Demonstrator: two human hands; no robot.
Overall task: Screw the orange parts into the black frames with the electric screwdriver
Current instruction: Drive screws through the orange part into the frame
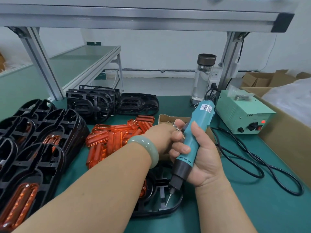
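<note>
Your right hand (206,159) gripped the screwdriver (193,137) over a near frame (176,205); your left hand (159,136) curled, its hold unclear. Finished frames (48,158) lay left; many orange parts (107,135) lay loose, unfitted.

Teal screwdriver (191,140) over black frame (159,213)

Glass bottle (202,79) stands near green pwr box (242,115) w/ red light lit, cardboard boxes (262,79) at rt.

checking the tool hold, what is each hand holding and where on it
The right hand grips the teal plastic electric screwdriver around the middle of its barrel. The left hand curls at the small cardboard screw box; any hold there cannot be told.
</note>
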